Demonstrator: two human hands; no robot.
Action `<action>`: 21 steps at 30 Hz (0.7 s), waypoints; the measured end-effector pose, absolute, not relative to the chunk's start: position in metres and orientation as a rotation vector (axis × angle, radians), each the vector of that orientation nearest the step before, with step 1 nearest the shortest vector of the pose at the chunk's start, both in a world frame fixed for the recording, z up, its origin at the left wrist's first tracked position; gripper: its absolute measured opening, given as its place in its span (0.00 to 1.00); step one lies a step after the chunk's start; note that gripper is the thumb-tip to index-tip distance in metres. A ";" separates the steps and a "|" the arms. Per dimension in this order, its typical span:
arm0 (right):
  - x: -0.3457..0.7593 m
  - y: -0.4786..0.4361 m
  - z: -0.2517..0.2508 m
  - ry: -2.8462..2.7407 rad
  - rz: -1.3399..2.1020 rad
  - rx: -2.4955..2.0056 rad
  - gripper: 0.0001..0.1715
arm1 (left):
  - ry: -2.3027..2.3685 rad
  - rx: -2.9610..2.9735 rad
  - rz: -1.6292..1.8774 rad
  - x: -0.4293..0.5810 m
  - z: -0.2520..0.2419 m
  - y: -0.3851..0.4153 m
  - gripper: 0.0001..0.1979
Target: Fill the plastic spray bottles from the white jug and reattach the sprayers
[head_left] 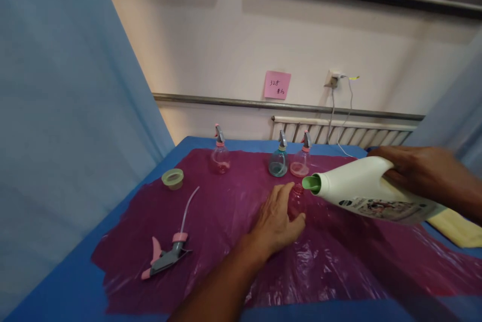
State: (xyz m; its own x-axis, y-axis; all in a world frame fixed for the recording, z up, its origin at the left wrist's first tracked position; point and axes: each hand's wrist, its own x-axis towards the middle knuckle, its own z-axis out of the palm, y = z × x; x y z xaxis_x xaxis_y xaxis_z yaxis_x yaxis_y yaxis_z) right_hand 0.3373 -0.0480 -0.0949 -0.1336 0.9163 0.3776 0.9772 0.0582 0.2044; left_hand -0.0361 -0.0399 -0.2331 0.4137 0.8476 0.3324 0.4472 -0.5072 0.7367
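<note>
My right hand (417,169) grips the handle of a large cream detergent jug (361,181), tilted so its green spout (312,184) points left. Just under and beside the spout stands a clear pink spray bottle (297,204) with no top on it. Around that bottle's left and near side curve the fingers and thumb of my left hand (278,216), holding it upright. No stream of liquid can be made out. A grey and pink trigger sprayer head (167,256) with a thin tube lies at the left.
A purple plastic sheet (218,231) covers much of the blue table (71,266). Behind stand a pink sprayer (220,158), a teal sprayer (278,161) and another pink sprayer (300,161). A green cap (172,178) is at the left, a yellow cloth (457,227) at the right.
</note>
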 end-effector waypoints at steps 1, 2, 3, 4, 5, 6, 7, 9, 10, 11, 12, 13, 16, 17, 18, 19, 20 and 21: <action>0.339 -0.048 -0.095 -2.185 -0.627 -1.946 0.20 | 1.076 2.131 0.940 -0.036 -0.233 -0.040 0.39; 0.341 -0.048 -0.094 -2.189 -0.639 -1.935 0.20 | 1.060 2.137 0.932 -0.036 -0.234 -0.040 0.39; 0.342 -0.048 -0.094 -2.194 -0.655 -1.925 0.20 | 1.047 2.137 0.929 -0.036 -0.233 -0.041 0.39; 0.343 -0.049 -0.093 -2.193 -0.676 -1.913 0.20 | 1.040 2.128 0.926 -0.036 -0.233 -0.041 0.39; 0.343 -0.050 -0.093 -2.187 -0.697 -1.899 0.20 | 1.034 2.111 0.917 -0.036 -0.231 -0.042 0.39; 0.344 -0.050 -0.092 -2.184 -0.710 -1.884 0.20 | 1.024 2.093 0.898 -0.037 -0.230 -0.043 0.38; 0.344 -0.051 -0.091 -2.182 -0.718 -1.872 0.21 | 1.009 2.077 0.873 -0.037 -0.228 -0.044 0.38; 0.345 -0.053 -0.088 -2.181 -0.727 -1.859 0.23 | 0.962 2.070 0.812 -0.037 -0.224 -0.046 0.38; 0.346 -0.054 -0.087 -2.181 -0.732 -1.856 0.23 | 0.937 2.078 0.798 -0.037 -0.223 -0.047 0.37; 0.346 -0.055 -0.086 -2.184 -0.737 -1.852 0.24 | 0.914 2.086 0.805 -0.037 -0.222 -0.048 0.37; 0.346 -0.056 -0.085 -2.183 -0.744 -1.843 0.25 | 0.902 2.088 0.835 -0.037 -0.221 -0.048 0.36; 0.345 -0.057 -0.084 -2.178 -0.753 -1.832 0.25 | 0.904 2.082 0.880 -0.037 -0.221 -0.047 0.36; 0.341 -0.057 -0.081 -2.180 -0.746 -1.818 0.24 | 0.984 2.038 1.037 -0.037 -0.222 -0.044 0.39; 0.339 -0.057 -0.080 -2.185 -0.744 -1.820 0.24 | 1.027 2.025 1.065 -0.037 -0.223 -0.043 0.39; 0.337 -0.057 -0.079 -2.192 -0.747 -1.823 0.23 | 1.065 2.016 1.082 -0.037 -0.224 -0.042 0.39; 0.336 -0.056 -0.078 -2.202 -0.755 -1.827 0.22 | 1.091 2.012 1.092 -0.037 -0.225 -0.040 0.39; 0.335 -0.056 -0.077 -2.215 -0.767 -1.826 0.22 | 1.104 2.012 1.096 -0.038 -0.226 -0.039 0.40; 0.335 -0.055 -0.077 -2.229 -0.785 -1.819 0.21 | 1.107 2.017 1.095 -0.038 -0.226 -0.039 0.40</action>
State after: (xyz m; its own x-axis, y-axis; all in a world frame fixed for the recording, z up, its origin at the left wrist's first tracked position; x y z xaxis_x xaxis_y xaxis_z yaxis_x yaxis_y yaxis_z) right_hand 0.3348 -0.0549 -0.0768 -0.2482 0.8641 0.4378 0.9477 0.1230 0.2944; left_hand -0.0378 -0.0387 -0.2263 0.3171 0.8693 0.3791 0.3882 -0.4837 0.7844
